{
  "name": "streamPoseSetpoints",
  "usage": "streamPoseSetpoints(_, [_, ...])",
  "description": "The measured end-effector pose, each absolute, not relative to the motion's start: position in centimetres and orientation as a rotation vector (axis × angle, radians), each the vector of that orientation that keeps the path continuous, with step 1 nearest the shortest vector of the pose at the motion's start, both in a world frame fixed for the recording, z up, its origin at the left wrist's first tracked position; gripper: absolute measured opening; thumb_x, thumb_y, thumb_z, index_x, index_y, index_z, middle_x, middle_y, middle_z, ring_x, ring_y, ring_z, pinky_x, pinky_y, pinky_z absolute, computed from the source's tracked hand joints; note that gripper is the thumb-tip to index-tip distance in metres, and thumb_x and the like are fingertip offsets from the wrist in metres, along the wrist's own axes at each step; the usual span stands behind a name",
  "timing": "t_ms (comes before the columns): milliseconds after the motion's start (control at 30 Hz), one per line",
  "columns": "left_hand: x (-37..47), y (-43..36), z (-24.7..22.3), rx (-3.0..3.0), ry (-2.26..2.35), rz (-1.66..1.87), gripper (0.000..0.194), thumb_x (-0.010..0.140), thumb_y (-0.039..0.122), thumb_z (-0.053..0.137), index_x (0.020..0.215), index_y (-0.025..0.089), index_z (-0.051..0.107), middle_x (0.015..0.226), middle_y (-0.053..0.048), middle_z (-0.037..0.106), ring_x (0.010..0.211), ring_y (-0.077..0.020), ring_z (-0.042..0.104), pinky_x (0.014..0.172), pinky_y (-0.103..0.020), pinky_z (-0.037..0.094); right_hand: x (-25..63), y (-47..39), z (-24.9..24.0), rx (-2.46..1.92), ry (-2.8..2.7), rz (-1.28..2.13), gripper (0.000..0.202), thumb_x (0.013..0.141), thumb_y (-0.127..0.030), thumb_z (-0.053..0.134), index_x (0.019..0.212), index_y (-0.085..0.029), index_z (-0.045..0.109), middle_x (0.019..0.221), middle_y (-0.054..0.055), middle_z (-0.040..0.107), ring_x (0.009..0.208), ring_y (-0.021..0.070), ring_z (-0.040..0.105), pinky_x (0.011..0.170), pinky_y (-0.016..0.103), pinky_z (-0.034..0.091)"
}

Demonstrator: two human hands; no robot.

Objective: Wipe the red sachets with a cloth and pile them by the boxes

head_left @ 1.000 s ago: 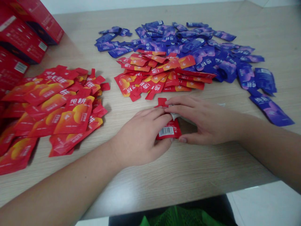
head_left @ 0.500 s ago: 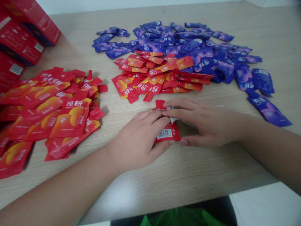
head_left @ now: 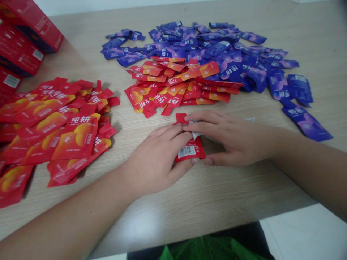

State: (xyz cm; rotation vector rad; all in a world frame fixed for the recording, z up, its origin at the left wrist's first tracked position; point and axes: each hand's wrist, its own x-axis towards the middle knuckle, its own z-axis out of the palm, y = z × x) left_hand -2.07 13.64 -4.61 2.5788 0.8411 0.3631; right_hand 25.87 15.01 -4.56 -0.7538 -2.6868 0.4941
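Note:
A red sachet lies barcode side up on the table in front of me. My left hand rests over it, fingers across its upper part and thumb along its lower edge, holding it in place. From the right, my right hand reaches onto the sachet, with a crumpled white piece, possibly tissue, under its fingers. Its thumb sits by the sachet's lower right corner. The fingers of both hands hide much of the sachet's upper half. Just beyond them is a pile of red and orange sachets.
A larger heap of red sachets is on the left. Purple sachets spread across the back and right. Red boxes stand at the back left. A clear strip shows behind my right hand. The table's front edge is close to me.
The whole view has shifted slightly, so everything appears a little further left. Both hands stay at the same sachet with almost no visible movement.

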Motion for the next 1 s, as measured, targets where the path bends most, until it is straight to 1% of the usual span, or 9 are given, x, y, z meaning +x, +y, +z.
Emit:
streamPoseSetpoints(233, [-2.08,13.66,-4.52,2.581,0.846,0.351,0.046,0.108,0.048,0.06,0.14,0.016,0.064,0.149,-0.019,0.066,0.14,-0.0387,0.061,0.12,-0.06,0.049,25.98,15.1,-4.68,-0.755,-2.68,0.513,0.082,0.1,-0.063,0.073,0.167,-0.022,0.049,0.166,0.021,0.052,0.156,0.0409,0.048,0.127,0.064,0.041])
streamPoseSetpoints(367, [-2.1,13.64,-4.52,2.589,0.852,0.34,0.049,0.109,0.05,0.058,0.142,0.014,0.064,0.151,-0.02,0.065,0.142,-0.0388,0.06,0.121,-0.06,0.048,25.92,15.05,-4.51,-0.74,-2.682,0.511,0.078,0.102,-0.06,0.07,0.166,-0.02,0.049,0.165,0.022,0.053,0.154,0.0395,0.049,0.127,0.062,0.042])
streamPoseSetpoints(467, [-2.12,13.54,-4.59,2.603,0.849,0.351,0.051,0.108,0.051,0.06,0.144,0.015,0.062,0.155,-0.019,0.063,0.145,-0.0381,0.058,0.123,-0.058,0.047,25.91,15.02,-4.41,-0.743,-2.689,0.514,0.075,0.103,-0.056,0.069,0.166,-0.02,0.049,0.165,0.022,0.053,0.155,0.0388,0.049,0.128,0.06,0.04])
streamPoseSetpoints(633, [-2.09,13.48,-4.66,2.628,0.853,0.356,0.053,0.109,0.051,0.059,0.145,0.013,0.062,0.157,-0.019,0.061,0.146,-0.0377,0.057,0.123,-0.057,0.046,25.99,15.11,-4.42,-0.722,-2.695,0.517,0.078,0.103,-0.058,0.069,0.165,-0.016,0.049,0.165,0.024,0.052,0.156,0.0407,0.047,0.128,0.063,0.039])
streamPoseSetpoints(1000, [-2.01,13.47,-4.8,2.631,0.853,0.348,0.051,0.109,0.051,0.06,0.144,0.014,0.064,0.156,-0.019,0.062,0.147,-0.0376,0.057,0.125,-0.058,0.046,26.14,15.15,-4.37,-0.722,-2.694,0.557,0.077,0.102,-0.056,0.071,0.166,-0.018,0.049,0.166,0.023,0.052,0.156,0.0402,0.047,0.128,0.063,0.039])
